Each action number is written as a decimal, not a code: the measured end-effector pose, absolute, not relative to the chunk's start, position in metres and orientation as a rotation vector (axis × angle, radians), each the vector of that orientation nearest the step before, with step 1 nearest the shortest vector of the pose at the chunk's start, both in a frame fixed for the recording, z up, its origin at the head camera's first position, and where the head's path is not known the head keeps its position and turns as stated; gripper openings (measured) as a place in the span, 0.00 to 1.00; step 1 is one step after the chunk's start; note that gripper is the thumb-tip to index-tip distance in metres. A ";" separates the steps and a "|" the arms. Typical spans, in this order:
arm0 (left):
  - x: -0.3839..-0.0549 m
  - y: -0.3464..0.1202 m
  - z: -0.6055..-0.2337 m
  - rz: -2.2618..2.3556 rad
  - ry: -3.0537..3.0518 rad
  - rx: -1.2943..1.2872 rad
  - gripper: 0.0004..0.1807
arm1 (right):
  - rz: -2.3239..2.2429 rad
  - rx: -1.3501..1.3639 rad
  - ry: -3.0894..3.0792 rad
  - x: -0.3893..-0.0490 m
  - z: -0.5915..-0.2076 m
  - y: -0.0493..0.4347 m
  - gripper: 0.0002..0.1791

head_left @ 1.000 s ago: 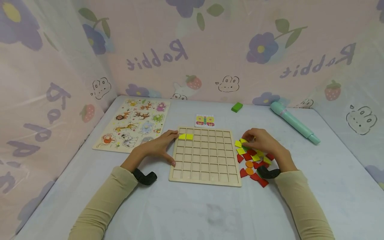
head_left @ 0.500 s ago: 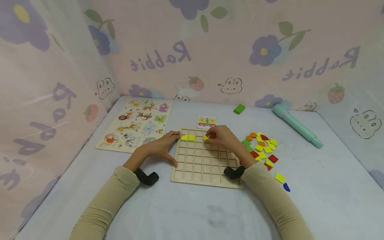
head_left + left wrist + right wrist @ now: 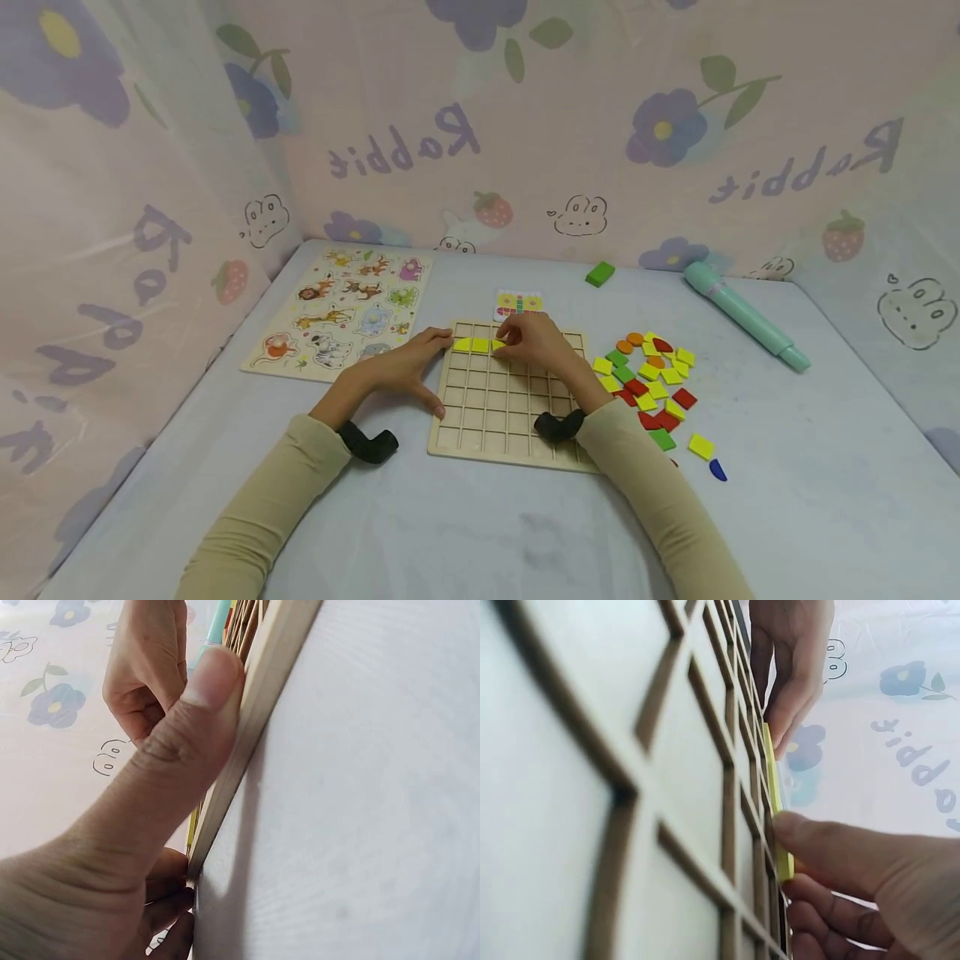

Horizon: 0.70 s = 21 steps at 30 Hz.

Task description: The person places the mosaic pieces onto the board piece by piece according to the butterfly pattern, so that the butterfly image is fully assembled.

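A wooden grid board [image 3: 483, 400] lies on the table. My left hand [image 3: 401, 367] steadies its left edge, thumb and fingers spread apart and touching the side; in the left wrist view, the thumb [image 3: 199, 727] presses on the rim. Yellow pieces [image 3: 471, 345] fill two adjoining cells in the second row. Just right of them, my right hand [image 3: 536, 340] pinches a yellow tile [image 3: 497, 345] over the board. Its fingertips partly cover the tile, so I cannot tell whether it is seated in a cell. Behind the board lies a small pattern card [image 3: 517, 302], partly hidden by the right hand.
Loose red, yellow, green and orange pieces [image 3: 652, 390] are scattered right of the board, with a blue piece [image 3: 717, 470] nearer me. An animal puzzle board [image 3: 345, 317] lies at the left. At the back are a green block [image 3: 600, 273] and a mint-coloured microphone-shaped object [image 3: 746, 317].
My right hand has left the loose pieces with a yellow tile and moved left over the board, close to the two yellow pieces. My left hand stays at the board's edge.
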<state>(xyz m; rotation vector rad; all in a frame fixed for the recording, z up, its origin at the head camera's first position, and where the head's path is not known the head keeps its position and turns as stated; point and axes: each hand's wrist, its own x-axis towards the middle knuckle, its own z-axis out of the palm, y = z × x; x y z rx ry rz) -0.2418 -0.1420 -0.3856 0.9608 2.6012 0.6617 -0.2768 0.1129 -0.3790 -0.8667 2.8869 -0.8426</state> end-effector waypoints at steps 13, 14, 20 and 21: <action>-0.242 -0.142 -0.387 0.680 2.599 0.975 0.65 | -0.906 -0.799 2.934 -0.272 -0.380 0.109 0.13; -0.242 -0.142 -0.386 0.680 2.599 0.978 0.65 | -0.909 -0.801 2.932 -0.272 -0.380 0.108 0.13; -0.242 -0.142 -0.387 0.689 2.597 0.998 0.65 | -0.873 -0.817 2.913 -0.271 -0.377 0.111 0.14; -0.242 -0.142 -0.387 0.690 2.598 0.999 0.65 | -0.878 -0.829 2.906 -0.271 -0.375 0.114 0.14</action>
